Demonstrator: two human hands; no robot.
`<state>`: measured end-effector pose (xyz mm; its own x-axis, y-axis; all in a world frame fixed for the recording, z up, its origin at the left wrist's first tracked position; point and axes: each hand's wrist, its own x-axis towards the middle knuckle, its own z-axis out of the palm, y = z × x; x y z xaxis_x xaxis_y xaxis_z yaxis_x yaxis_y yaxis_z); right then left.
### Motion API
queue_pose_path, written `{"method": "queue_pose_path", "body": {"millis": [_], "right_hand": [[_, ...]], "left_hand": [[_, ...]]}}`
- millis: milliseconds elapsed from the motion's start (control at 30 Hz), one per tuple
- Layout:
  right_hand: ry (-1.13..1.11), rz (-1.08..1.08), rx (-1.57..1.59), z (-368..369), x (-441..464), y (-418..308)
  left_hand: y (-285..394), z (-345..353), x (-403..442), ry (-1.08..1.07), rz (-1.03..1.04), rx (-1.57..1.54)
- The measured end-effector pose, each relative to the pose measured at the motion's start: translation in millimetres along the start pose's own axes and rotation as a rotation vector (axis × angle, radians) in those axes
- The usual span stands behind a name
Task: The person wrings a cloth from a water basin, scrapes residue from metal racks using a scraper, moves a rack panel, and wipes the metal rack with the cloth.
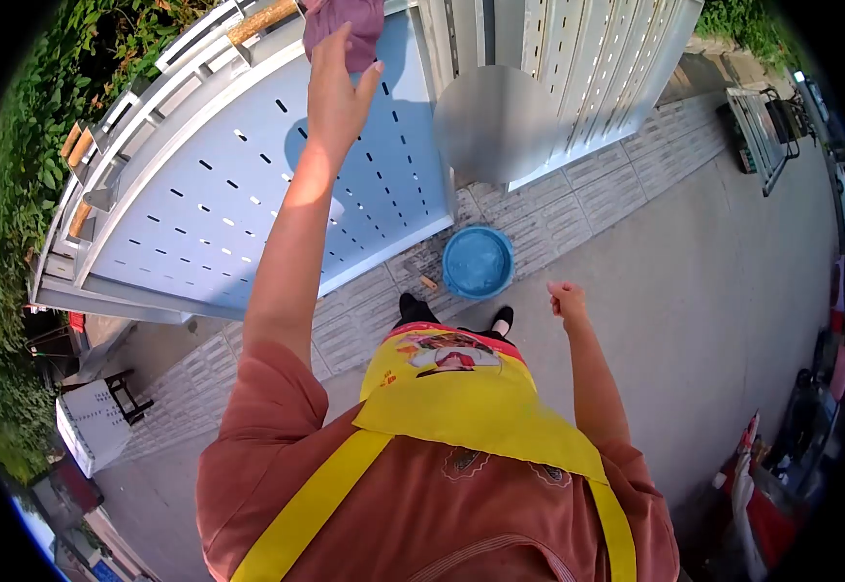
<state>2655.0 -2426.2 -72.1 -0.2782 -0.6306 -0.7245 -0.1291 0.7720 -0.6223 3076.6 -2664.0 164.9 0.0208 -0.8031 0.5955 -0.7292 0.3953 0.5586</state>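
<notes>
My left hand [341, 102] reaches up to the top of the view. It grips a purple cloth [345, 27] against the upper part of a pale blue slotted metal panel [238, 184]; part of the cloth is cut off by the view's edge. My right hand [568, 299] hangs over the pavement at the right with its fingers curled, and no object shows in it. A blue basin [478, 262] with water in it stands on the ground just ahead of my feet, between the panel and my right hand.
More slotted metal panels [587, 68] stand right of the blue one. A grey round blur covers part of them. Wooden handles [262, 19] line the metal frame at the left. A small table [93, 427] is lower left, a metal rack [762, 136] upper right.
</notes>
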Motion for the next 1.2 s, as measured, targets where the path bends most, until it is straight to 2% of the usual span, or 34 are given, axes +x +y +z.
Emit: {"method": "queue_pose_path", "body": {"millis": [33,133,233,267,333,433,500,533,567,600,700,767,833,933,1000,1100,1133,1200], "right_hand": [[0.029,0.052,0.014,-11.0,4.5,20.0],[0.04,0.004,-0.175,-29.4,25.5,81.2],[-0.056,0.049,-0.327,-15.9,50.6,106.9],[-0.099,-0.05,-0.466,-7.5,67.5,126.4],[-0.167,-0.263,-0.724,14.8,110.8,171.1],[-0.288,-0.34,-0.788,76.4,130.7,184.8],[-0.409,-0.348,-0.807,122.7,154.6,210.7],[-0.462,-0.356,-0.804,148.8,166.2,219.2],[-0.511,-0.378,-0.821,174.6,180.1,235.3],[-0.553,-0.403,-0.835,203.1,199.3,250.3],[-0.515,-0.276,-0.652,283.2,240.8,264.2],[-0.457,-0.43,-0.772,333.1,285.2,304.0],[-0.422,-0.442,-0.975,379.3,323.6,330.4],[-0.349,-0.423,-1.058,432.0,374.3,372.8],[-0.288,-0.371,-1.16,456.3,403.2,394.5],[-0.253,-0.305,-1.213,475.6,419.5,406.5],[-0.246,-0.289,-1.219,476.1,420.9,402.0],[-0.41,-0.3,-1.151,455.0,391.5,391.1]], "left_hand": [[5.1,10.1,-33.6,-0.13,-0.09,-0.081],[-20.8,60.6,-153.8,-0.347,-0.354,-0.002],[-40.3,79.4,-257.9,-0.365,-0.575,0.096],[-40.0,79.4,-281.8,-0.368,-0.629,0.164],[-40.3,83.7,-321.1,-0.432,-0.891,0.325],[-41.2,108.1,-379.6,-0.403,-1.177,0.173],[-47.0,138.1,-428.5,-0.434,-0.998,0.113],[-51.5,157.4,-455.2,-0.443,-0.839,0.068],[-51.4,173.3,-468.1,-0.527,-0.755,0.046],[-54.5,190.3,-495.1,-0.595,-0.791,-0.012],[-67.2,228.4,-573.0,-0.737,-0.839,-0.145],[-72.5,240.0,-617.8,-0.758,-0.911,-0.192],[-83.3,242.7,-654.9,-0.774,-0.962,-0.229],[-94.7,246.1,-683.6,-0.788,-1.058,-0.295],[-101.8,248.4,-678.1,-0.801,-1.177,-0.342],[-111.5,253.8,-680.7,-0.752,-1.111,-0.386],[-115.8,253.5,-686.0,-0.777,-1.161,-0.362],[-110.8,254.4,-686.5,-0.834,-1.221,-0.364]]}}
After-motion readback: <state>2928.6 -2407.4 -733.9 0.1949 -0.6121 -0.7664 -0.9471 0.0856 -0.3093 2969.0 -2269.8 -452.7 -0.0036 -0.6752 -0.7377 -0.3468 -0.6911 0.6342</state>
